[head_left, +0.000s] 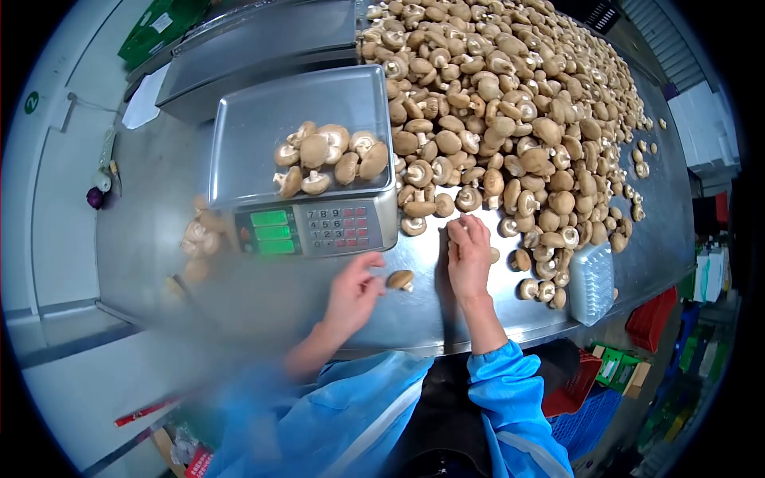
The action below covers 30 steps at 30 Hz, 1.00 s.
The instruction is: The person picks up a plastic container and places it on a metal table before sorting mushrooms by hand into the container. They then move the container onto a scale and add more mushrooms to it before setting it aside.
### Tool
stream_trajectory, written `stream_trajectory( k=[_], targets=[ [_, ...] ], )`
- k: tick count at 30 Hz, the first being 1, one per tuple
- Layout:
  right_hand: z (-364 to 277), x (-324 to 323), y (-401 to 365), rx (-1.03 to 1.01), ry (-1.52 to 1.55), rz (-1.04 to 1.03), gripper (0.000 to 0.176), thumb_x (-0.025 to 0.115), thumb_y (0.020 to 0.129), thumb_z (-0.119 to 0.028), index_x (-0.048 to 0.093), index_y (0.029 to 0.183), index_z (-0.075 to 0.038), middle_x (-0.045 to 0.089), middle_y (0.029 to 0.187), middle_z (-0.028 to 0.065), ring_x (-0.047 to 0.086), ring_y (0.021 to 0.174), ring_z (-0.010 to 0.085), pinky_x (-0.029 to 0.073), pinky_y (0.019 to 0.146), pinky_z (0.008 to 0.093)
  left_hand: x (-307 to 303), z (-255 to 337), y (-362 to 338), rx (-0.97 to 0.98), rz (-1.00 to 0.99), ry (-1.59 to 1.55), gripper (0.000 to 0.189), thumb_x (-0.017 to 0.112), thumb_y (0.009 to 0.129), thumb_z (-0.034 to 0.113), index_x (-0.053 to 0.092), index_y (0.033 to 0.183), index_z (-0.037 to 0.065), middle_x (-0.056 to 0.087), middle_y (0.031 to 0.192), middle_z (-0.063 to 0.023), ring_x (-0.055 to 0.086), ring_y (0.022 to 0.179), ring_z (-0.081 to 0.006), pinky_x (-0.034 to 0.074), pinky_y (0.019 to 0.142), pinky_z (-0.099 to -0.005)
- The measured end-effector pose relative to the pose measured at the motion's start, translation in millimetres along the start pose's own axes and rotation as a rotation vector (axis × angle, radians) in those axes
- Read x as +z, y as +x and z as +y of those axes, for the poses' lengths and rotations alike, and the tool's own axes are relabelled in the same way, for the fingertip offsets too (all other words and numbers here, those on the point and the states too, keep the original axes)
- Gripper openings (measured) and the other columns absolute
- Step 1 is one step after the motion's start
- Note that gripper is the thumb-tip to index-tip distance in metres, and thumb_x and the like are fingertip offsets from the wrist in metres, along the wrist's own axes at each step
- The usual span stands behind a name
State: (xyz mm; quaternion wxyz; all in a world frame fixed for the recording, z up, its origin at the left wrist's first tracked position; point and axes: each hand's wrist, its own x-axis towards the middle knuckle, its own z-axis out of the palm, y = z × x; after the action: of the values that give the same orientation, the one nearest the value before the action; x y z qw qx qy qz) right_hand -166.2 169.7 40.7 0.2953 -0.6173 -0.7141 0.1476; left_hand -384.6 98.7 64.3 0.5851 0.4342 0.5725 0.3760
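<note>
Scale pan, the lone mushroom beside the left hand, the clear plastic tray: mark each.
scale pan (271, 111), head view, bare metal at its back left.
lone mushroom (400, 279), head view, middle of its cap.
plastic tray (592, 283), head view, middle of its surface.

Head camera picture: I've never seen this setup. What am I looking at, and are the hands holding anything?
A camera on a person's head looks down at their own bare hands. The steel table carries a big heap of mushrooms and a digital scale whose tray holds a few more. The left hand is open beside one loose mushroom, gripping nothing. The right hand rests at the heap's edge; whether it holds anything cannot be told. A clear plastic punnet lies further right.
</note>
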Motion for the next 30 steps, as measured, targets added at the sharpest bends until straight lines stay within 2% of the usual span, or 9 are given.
stream_trajectory(
  k=[5, 7, 10, 13, 15, 17, 20, 24, 30],
  targets=[
    [-55, -42, -7, -0.027, 0.365, -0.038, 0.045, 0.071, 0.072, 0.003, 0.059, 0.116, -0.002, 0.059, 0.118, 0.0155, 0.056, 0.112, 0.0361, 0.047, 0.094, 0.0420, 29, -1, 11, -0.162, -0.101, -0.583, 0.045, 0.043, 0.103, 0.025, 0.036, 0.140, 0.001, 0.055, 0.126, -0.0162, 0.061, 0.104, -0.0192, 0.053, 0.079, -0.0297],
    [-74, -42, -19, -0.078, 0.488, -0.153, 0.050, 0.071, 0.073, 0.002, 0.056, 0.120, -0.002, 0.058, 0.120, 0.0164, 0.054, 0.116, 0.0363, 0.045, 0.098, 0.0421, 32, 17, 16, -0.226, -0.100, -0.914, 0.043, 0.042, 0.104, 0.028, 0.040, 0.138, 0.001, 0.055, 0.125, -0.0152, 0.059, 0.108, -0.0193, 0.053, 0.082, -0.0317],
    [-95, -39, -22, -0.214, 0.486, -0.236, 0.057, 0.074, 0.074, -0.002, 0.052, 0.127, -0.002, 0.053, 0.129, 0.0172, 0.052, 0.119, 0.0353, 0.045, 0.099, 0.0398, 22, 25, 21, -0.168, -0.086, -0.844, 0.035, 0.042, 0.103, 0.018, 0.046, 0.134, 0.004, 0.056, 0.124, -0.0122, 0.058, 0.110, -0.0193, 0.051, 0.089, -0.0355],
    [-94, -44, -21, -0.187, 0.519, -0.140, 0.056, 0.074, 0.075, -0.004, 0.053, 0.126, -0.002, 0.053, 0.129, 0.0171, 0.052, 0.120, 0.0354, 0.044, 0.099, 0.0402, 0, 62, 31, 0.024, 0.077, -0.456, 0.032, 0.046, 0.098, 0.009, 0.051, 0.130, 0.006, 0.056, 0.126, -0.0098, 0.057, 0.114, -0.0218, 0.047, 0.097, -0.0383],
    [-85, -48, -18, -0.101, 0.490, -0.132, 0.046, 0.070, 0.079, -0.002, 0.056, 0.122, -0.002, 0.057, 0.124, 0.0165, 0.056, 0.114, 0.0343, 0.047, 0.094, 0.0387, -23, 83, 50, 0.363, 0.274, 0.090, 0.036, 0.049, 0.093, 0.004, 0.053, 0.128, 0.007, 0.055, 0.129, -0.0111, 0.054, 0.119, -0.0255, 0.043, 0.102, -0.0409],
    [-70, -45, -18, -0.033, 0.486, -0.149, 0.039, 0.067, 0.081, -0.001, 0.057, 0.119, -0.002, 0.058, 0.121, 0.0167, 0.058, 0.110, 0.0354, 0.048, 0.091, 0.0388, -36, 118, 71, 0.679, 0.406, 0.566, 0.038, 0.054, 0.090, 0.010, 0.055, 0.128, 0.006, 0.052, 0.133, -0.0146, 0.047, 0.128, -0.0308, 0.036, 0.107, -0.0456],
    [-62, -46, -23, 0.013, 0.454, -0.195, 0.033, 0.065, 0.084, 0.000, 0.060, 0.117, -0.003, 0.062, 0.114, 0.0154, 0.062, 0.102, 0.0339, 0.051, 0.086, 0.0373, -46, 130, 112, 0.839, 0.349, 1.147, 0.044, 0.060, 0.088, 0.023, 0.054, 0.129, 0.006, 0.050, 0.136, -0.0155, 0.038, 0.134, -0.0334, 0.026, 0.111, -0.0521],
    [-55, -47, -40, 0.068, 0.441, -0.264, 0.028, 0.063, 0.084, 0.001, 0.062, 0.111, -0.004, 0.064, 0.110, 0.0142, 0.064, 0.095, 0.0328, 0.053, 0.081, 0.0363, -45, 118, 131, 0.826, 0.241, 1.365, 0.063, 0.066, 0.082, 0.036, 0.050, 0.132, 0.002, 0.044, 0.141, -0.0171, 0.034, 0.136, -0.0360, 0.017, 0.112, -0.0547],
    [-36, -60, -49, 0.140, 0.386, -0.140, 0.021, 0.061, 0.084, 0.004, 0.065, 0.103, -0.004, 0.067, 0.101, 0.0128, 0.067, 0.086, 0.0278, 0.054, 0.073, 0.0321, -49, 115, 132, 0.876, 0.317, 1.162, 0.066, 0.069, 0.080, 0.037, 0.048, 0.133, 0.003, 0.048, 0.138, -0.0169, 0.033, 0.137, -0.0356, 0.019, 0.111, -0.0572]
  ],
)
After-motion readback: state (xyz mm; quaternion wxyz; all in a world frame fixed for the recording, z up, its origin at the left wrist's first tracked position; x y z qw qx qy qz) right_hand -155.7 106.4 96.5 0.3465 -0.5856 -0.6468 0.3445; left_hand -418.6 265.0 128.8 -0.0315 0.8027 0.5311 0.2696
